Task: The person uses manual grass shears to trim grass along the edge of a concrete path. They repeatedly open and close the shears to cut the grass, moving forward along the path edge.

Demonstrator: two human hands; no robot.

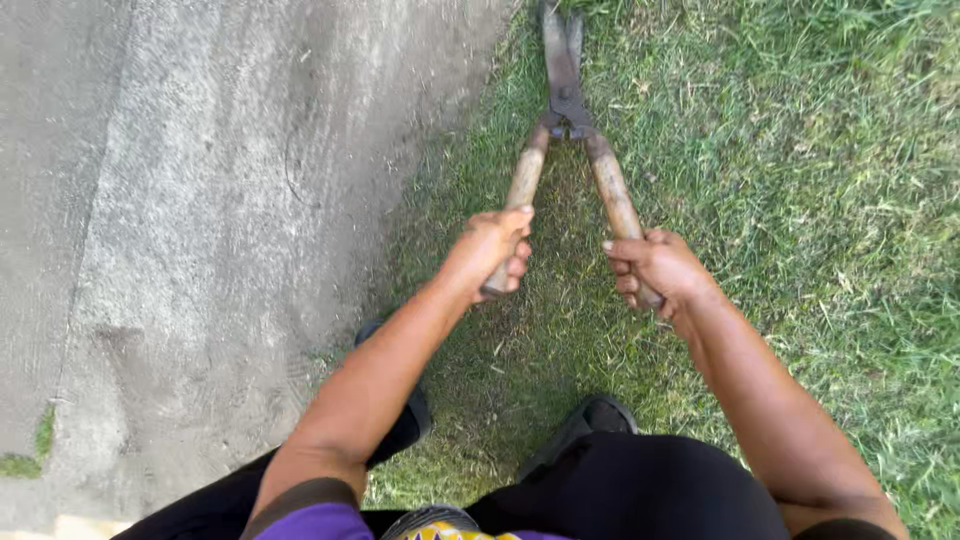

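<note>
Worn wooden handles [610, 195], dull metal blades [562, 60]

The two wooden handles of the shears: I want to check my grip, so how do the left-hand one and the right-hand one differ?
The left handle looks paler, the right handle darker brown. The left one slants down to the left, the right one down to the right, forming a narrow V. The left hand covers its handle's end; the right hand does the same. Both are worn wood joined at the closed metal blades over grass.

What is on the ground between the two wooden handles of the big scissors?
Only grass shows between the left handle and the right handle of the shears in the head view. The left hand and right hand each grip one.
</note>
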